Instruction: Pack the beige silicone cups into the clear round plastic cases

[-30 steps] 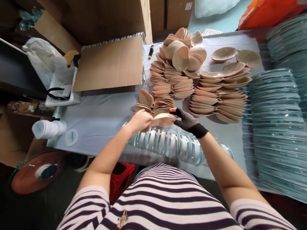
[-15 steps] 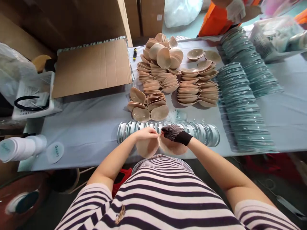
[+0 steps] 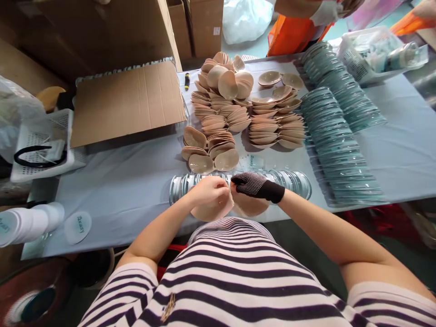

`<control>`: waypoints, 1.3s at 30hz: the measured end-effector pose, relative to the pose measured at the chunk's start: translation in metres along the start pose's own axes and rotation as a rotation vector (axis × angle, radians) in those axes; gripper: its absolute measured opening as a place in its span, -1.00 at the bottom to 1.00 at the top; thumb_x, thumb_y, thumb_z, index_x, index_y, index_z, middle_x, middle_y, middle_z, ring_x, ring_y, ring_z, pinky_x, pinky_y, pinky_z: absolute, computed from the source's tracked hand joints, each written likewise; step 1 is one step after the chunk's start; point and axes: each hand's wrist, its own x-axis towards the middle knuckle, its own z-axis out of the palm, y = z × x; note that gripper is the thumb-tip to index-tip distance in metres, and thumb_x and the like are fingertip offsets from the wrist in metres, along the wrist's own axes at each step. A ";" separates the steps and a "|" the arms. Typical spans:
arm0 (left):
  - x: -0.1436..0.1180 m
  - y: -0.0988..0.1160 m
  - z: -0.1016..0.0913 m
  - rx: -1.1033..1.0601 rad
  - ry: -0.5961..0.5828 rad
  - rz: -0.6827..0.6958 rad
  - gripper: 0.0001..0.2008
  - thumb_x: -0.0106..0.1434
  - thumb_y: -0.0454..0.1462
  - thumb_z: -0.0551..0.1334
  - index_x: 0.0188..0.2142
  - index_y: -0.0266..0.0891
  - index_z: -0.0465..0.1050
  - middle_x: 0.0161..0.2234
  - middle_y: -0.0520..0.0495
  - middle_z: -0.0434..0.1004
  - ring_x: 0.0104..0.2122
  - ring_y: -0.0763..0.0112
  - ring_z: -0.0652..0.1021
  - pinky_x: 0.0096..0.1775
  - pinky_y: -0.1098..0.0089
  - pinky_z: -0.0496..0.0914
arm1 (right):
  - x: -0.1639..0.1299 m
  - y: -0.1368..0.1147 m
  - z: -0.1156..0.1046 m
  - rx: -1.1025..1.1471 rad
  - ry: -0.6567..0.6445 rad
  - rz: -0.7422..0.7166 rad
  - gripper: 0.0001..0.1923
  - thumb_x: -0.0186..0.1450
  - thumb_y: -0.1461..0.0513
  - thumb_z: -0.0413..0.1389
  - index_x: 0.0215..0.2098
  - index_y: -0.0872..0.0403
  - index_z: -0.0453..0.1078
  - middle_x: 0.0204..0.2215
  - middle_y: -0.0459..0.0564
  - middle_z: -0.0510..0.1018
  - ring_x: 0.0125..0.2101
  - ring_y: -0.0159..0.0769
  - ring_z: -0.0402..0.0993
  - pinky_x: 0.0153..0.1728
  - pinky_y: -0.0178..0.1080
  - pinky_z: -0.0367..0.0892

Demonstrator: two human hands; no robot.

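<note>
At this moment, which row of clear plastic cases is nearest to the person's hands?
The crosswise row, partly hidden by the left hand and right hand; the two rows farther right run front to back.

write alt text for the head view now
A bare left hand and a dark-gloved right hand hold a pair of beige cups near a row of clear containers. Beyond, more cups lie stacked on a pale table, with clear stacks to the right.

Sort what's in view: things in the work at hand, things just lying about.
Apparently in the work:
Beige cups, held by left hand and gloved right hand
Stacked cups

Seemingly lying about:
Black-and-yellow tool
Cardboard sheet
White basket at left
</note>
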 end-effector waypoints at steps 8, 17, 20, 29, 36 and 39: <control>0.000 -0.020 0.021 -0.165 0.023 -0.064 -0.76 0.22 -0.19 0.16 -0.43 -0.23 0.54 -0.42 0.02 0.57 -0.35 0.38 0.50 -0.28 0.41 0.30 | -0.005 -0.003 0.031 -0.052 0.187 0.086 -0.90 0.17 0.27 0.08 -0.43 0.08 0.44 -0.49 -0.08 0.52 -0.48 -0.36 0.36 -0.39 -0.33 0.23; 0.006 -0.029 0.041 -0.441 -0.066 -0.218 -0.70 0.21 -0.10 0.18 -0.44 -0.28 0.54 -0.47 -0.01 0.51 -0.40 0.41 0.48 -0.31 0.42 0.32 | 0.001 0.008 0.034 -0.086 0.447 0.201 -0.79 0.32 0.19 0.01 -0.32 0.09 0.45 -0.35 0.03 0.57 -0.37 -0.30 0.45 -0.30 -0.29 0.29; 0.007 -0.029 0.041 -0.393 -0.207 -0.147 -0.67 0.18 -0.04 0.25 -0.45 -0.29 0.53 -0.48 0.01 0.46 -0.41 0.43 0.44 -0.34 0.43 0.30 | -0.002 0.014 0.015 -0.038 0.265 0.149 -0.79 0.31 0.19 0.04 -0.27 0.11 0.48 -0.31 0.03 0.60 -0.32 -0.30 0.46 -0.25 -0.30 0.31; 0.006 -0.015 0.025 -0.176 -0.398 -0.020 -0.75 0.26 -0.13 0.20 -0.37 -0.24 0.57 -0.31 -0.02 0.54 -0.28 0.40 0.50 -0.22 0.45 0.35 | -0.013 0.011 0.004 0.125 -0.296 0.069 -0.76 0.20 0.21 0.19 -0.22 0.13 0.62 -0.36 -0.06 0.67 -0.35 -0.32 0.52 -0.31 -0.34 0.35; -0.001 -0.014 0.036 -0.192 -0.332 -0.082 -0.75 0.22 -0.14 0.25 -0.47 -0.26 0.53 -0.38 -0.01 0.52 -0.34 0.43 0.48 -0.27 0.46 0.34 | -0.020 0.007 0.021 0.121 -0.284 -0.009 -0.81 0.20 0.26 0.18 -0.26 0.14 0.61 -0.43 -0.10 0.63 -0.42 -0.40 0.45 -0.35 -0.37 0.31; -0.001 -0.014 0.038 -0.254 -0.318 -0.091 -0.77 0.19 -0.14 0.28 -0.44 -0.27 0.54 -0.38 -0.02 0.53 -0.34 0.43 0.48 -0.27 0.45 0.34 | -0.022 0.007 0.020 0.139 -0.221 -0.019 -0.81 0.23 0.25 0.16 -0.27 0.14 0.59 -0.42 -0.08 0.63 -0.42 -0.41 0.44 -0.35 -0.37 0.31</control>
